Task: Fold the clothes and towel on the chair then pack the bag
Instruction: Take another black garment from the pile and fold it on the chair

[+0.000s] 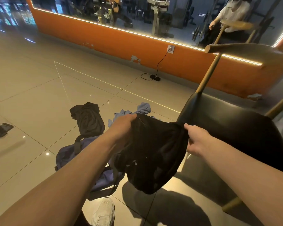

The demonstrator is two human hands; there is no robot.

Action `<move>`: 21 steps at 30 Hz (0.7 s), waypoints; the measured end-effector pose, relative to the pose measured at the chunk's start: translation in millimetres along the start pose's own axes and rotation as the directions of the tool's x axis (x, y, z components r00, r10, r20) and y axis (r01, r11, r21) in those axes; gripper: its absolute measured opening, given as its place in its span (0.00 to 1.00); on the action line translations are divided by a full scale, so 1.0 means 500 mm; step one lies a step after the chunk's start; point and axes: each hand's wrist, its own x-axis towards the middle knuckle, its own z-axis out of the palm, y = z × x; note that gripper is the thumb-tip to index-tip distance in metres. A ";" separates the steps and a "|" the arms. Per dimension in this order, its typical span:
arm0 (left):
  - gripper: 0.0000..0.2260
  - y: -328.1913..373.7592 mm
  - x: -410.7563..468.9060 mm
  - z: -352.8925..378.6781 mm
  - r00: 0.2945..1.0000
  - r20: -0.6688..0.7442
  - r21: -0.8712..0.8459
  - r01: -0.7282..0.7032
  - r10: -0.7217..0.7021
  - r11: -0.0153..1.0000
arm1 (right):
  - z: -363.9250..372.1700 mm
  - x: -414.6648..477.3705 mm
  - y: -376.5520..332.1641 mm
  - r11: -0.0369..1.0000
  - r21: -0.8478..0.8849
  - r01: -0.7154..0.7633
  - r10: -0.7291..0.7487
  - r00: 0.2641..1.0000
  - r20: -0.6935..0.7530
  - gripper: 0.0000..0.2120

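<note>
The black garment point(153, 152) is bunched and dark, so its kind is hard to make out. The left hand point(124, 123) and right hand point(197, 141) each grip its top edge, which runs from 10 to 4 o'clock. The cloth hangs toward 6, in the air just beside the chair point(227, 128) at 3. The left forearm hides part of the blue bag point(67, 154) at 8. The garment covers part of the blue towel point(144, 107) at 12.
</note>
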 end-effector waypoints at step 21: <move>0.18 0.036 -0.040 0.039 0.955 0.273 -0.303 -0.027 0.115 0.953 | 0.004 0.052 0.148 -0.161 -0.975 0.152 -0.439 0.874 0.209 0.31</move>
